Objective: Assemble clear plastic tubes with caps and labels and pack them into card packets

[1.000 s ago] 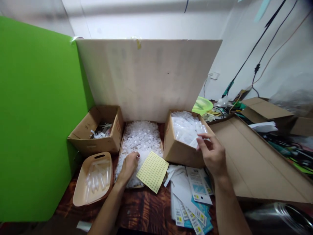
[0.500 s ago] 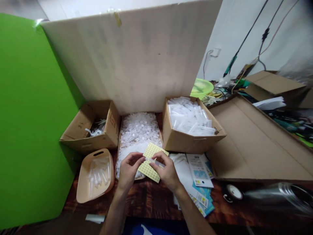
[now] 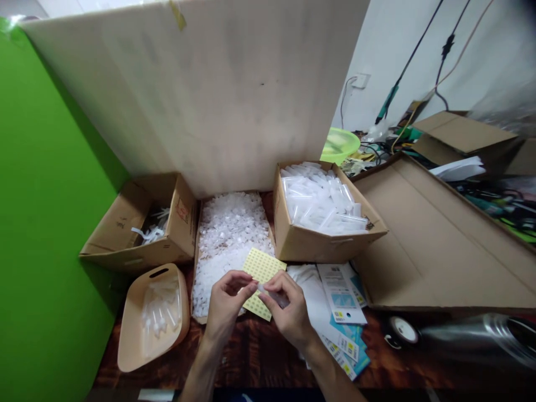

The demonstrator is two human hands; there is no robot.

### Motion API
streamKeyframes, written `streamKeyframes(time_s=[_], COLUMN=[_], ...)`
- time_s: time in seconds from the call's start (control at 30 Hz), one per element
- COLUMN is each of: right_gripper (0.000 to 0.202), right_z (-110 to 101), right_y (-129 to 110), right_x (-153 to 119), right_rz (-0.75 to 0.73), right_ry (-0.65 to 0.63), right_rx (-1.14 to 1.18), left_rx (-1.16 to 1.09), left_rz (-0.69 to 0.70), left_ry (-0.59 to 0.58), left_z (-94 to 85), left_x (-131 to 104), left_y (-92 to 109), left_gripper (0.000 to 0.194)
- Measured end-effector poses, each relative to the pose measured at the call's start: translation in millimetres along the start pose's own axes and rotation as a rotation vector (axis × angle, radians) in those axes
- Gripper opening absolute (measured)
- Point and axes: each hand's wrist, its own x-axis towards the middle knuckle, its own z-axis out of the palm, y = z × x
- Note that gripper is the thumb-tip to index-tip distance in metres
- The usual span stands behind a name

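The left hand (image 3: 229, 298) and right hand (image 3: 293, 310) meet at the near middle, above the table (image 3: 247, 357), with a small translucent tube (image 3: 282, 301) held between them. The right hand's fingers are closed around the tube's body, which seems chosen to steady it and leave its left tip reachable. The left hand's fingers are drawn to a narrow pinch on the pale end (image 3: 261, 288); it is too small here to tell whether that is a separate piece or part of the tube. Just beyond the hands and partly hidden by them, a yellow dotted sheet (image 3: 262, 262) overlaps the near right corner of a shallow tray (image 3: 202, 320) full of small white pieces (image 3: 232, 223). The tray sits centrally, probably so either hand can dip into it. Far right of it, an open box (image 3: 318, 248) is heaped with loose tubes (image 3: 314, 192), likely placed for the right hand's easy reach. To the near left, a beige basket (image 3: 125, 346) contains several tubes lying roughly side by side, and beyond it a second box (image 3: 184, 223) contains loose scraps. Printed cards (image 3: 343, 296) fan out just right of the hands, overlapping one another, perhaps kept aside to leave room for the fingers.
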Motion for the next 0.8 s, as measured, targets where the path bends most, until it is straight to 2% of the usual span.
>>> streamKeyframes(time_s=[0.2, 0.33, 0.43, 0.5, 0.57, 0.63, 0.67, 0.8], right_gripper=[0.018, 0.018, 0.018, 0.016, 0.013, 0.012, 0.012, 0.012], right_z=[2, 4, 9, 14, 17, 16, 15, 3], right_y=[-2, 0, 3, 2, -4, -13, -18, -28], right_x=[5, 18, 30, 39, 46, 51, 52, 49], right_rz=[0.009, 0.05, 0.122, 0.158, 0.128, 0.046, 0.004, -0.07], right_ry=[0.02, 0.035, 0.017, 0.022, 0.043, 0.063, 0.069, 0.099], right_rx=[-0.039, -0.046, -0.031, -0.047, -0.094, -0.139, -0.149, -0.156], left_rx=[-0.055, -0.048, 0.003, 0.099, 0.31, 0.65, 0.73, 0.846], left_rz=[-0.03, -0.001, 0.016, 0.01, 0.031, 0.103, 0.114, 0.158], left_ry=[-0.094, -0.11, -0.094, -0.092, -0.066, 0.046, 0.087, 0.134], left_z=[2.5, 4.5, -1.8, -12.4, -26.0, -38.4, -43.1, -49.3], left_x=[10, 18, 32, 51, 77, 105, 117, 147], left_y=[-1, -1, -2, -3, -4, -7, -8, -14], left_gripper=[0.029, 0.026, 0.025, 0.024, 0.021, 0.013, 0.01, 0.013])
